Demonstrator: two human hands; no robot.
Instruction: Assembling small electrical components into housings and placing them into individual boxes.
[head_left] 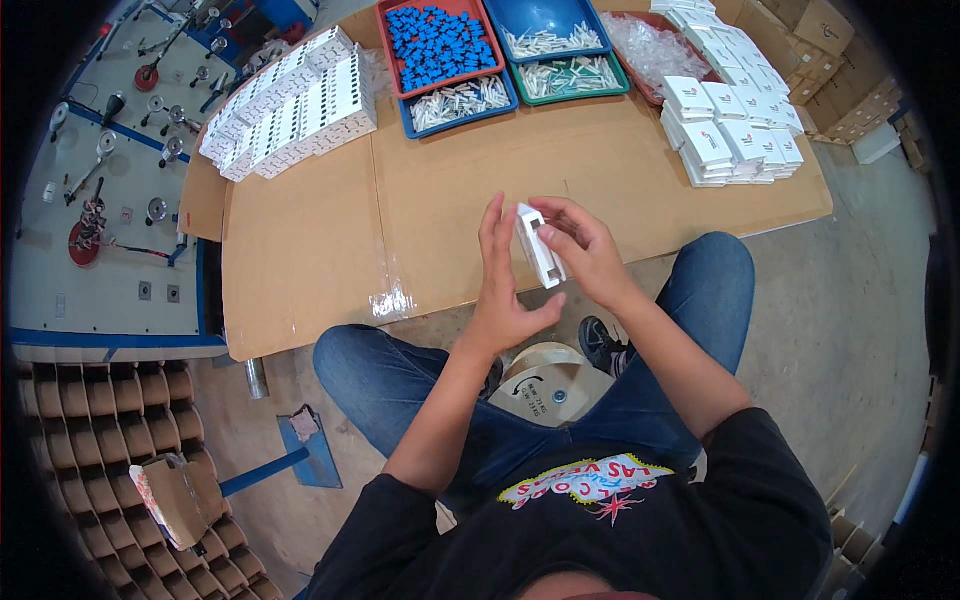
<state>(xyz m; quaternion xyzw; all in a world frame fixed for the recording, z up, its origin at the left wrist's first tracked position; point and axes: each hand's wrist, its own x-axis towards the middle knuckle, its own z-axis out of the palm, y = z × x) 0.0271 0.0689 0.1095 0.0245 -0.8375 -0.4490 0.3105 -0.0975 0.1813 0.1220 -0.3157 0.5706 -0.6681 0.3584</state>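
A small white box is held up just past the near edge of the cardboard-covered table. Dark cut-outs show along its narrow side. My right hand grips it from the right, thumb on the face turned toward me and fingers behind. On the box's left side, my left hand has its fingers stretched out and its thumb spread away below. Whether the left fingertips touch the box I cannot tell.
The cardboard tabletop carries stacked white boxes at left and flat white boxes at right. Between them stand a red tray of blue parts, blue and green trays of pale pieces, and clear plastic bags.
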